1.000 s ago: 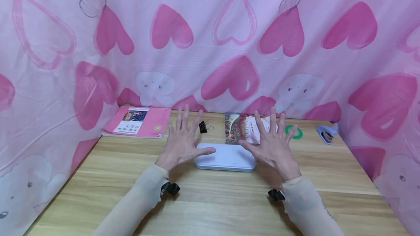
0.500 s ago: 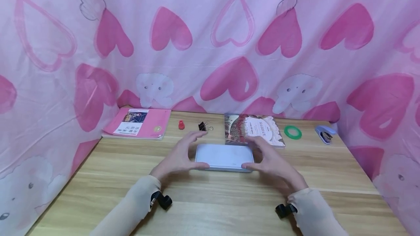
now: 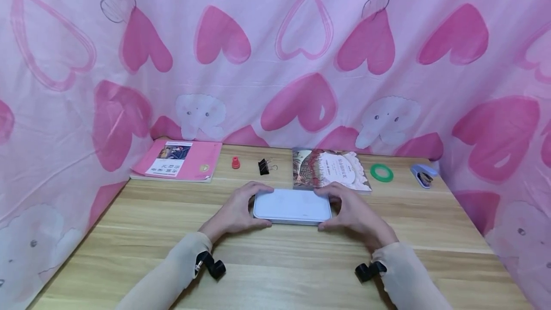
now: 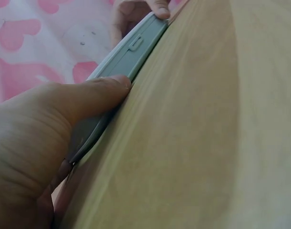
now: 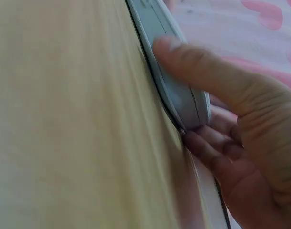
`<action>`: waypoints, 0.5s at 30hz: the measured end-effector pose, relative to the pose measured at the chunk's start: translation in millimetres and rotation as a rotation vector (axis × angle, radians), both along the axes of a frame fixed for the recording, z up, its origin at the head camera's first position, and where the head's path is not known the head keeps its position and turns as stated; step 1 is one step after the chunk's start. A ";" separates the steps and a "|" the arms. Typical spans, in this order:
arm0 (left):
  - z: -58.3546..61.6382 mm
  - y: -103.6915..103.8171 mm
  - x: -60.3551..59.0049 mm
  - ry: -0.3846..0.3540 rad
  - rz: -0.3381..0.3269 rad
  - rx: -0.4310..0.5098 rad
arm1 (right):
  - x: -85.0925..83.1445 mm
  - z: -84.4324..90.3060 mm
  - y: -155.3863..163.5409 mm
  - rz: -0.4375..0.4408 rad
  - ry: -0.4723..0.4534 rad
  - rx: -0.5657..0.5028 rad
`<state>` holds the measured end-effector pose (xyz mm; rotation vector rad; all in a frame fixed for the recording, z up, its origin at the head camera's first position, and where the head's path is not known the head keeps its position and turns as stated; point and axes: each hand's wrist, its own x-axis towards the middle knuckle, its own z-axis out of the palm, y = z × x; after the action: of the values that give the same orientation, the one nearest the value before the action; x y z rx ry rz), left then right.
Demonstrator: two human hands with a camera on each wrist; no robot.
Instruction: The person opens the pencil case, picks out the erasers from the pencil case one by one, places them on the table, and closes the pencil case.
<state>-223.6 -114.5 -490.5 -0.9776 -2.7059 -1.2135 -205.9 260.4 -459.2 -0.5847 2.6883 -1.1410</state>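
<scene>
A flat pale grey tin case point(image 3: 292, 205) lies on the wooden table point(image 3: 275, 262) in the head view. My left hand point(image 3: 237, 210) grips its left end, fingers curled over the far edge and thumb on the near edge. My right hand point(image 3: 349, 212) grips the right end the same way. In the left wrist view the thumb point(image 4: 95, 93) presses the case's near side point(image 4: 128, 57), which has a small latch. In the right wrist view the thumb point(image 5: 202, 71) lies on the case point(image 5: 171, 90), with fingers curled behind it.
Along the back of the table lie a pink book point(image 3: 178, 159), a small red cap point(image 3: 235, 162), a black binder clip point(image 3: 264, 166), a patterned book point(image 3: 329, 169), a green tape ring point(image 3: 381, 172) and a blue stapler point(image 3: 423, 176). Pink heart fabric point(image 3: 275, 51) surrounds the table.
Both hands came down from spread, raised fingers over the case and closed round its two ends. The red cap, hidden a second ago, shows.
</scene>
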 end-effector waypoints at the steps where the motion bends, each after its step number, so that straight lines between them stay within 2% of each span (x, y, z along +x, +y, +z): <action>1: 0.5 0.1 0.6 0.007 0.002 -0.004 | -1.4 1.6 0.0 0.002 -0.014 -0.006; 4: 1.7 -0.2 1.9 0.015 0.003 -0.011 | -6.2 4.8 2.5 0.012 -0.055 -0.045; 7: 2.1 -0.8 2.2 0.005 0.011 -0.007 | -11.6 4.5 7.2 0.030 -0.048 -0.068; 10: 1.5 -1.1 2.5 -0.036 0.035 0.019 | -14.1 2.7 10.8 0.019 -0.050 -0.080; 15: -2.0 0.5 3.7 -0.108 0.098 0.076 | -12.6 3.9 3.8 -0.092 -0.112 -0.156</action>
<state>-219.9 -114.0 -492.5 -0.7837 -2.7274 -1.3772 -218.5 264.2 -455.3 -0.4089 2.5721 -1.3742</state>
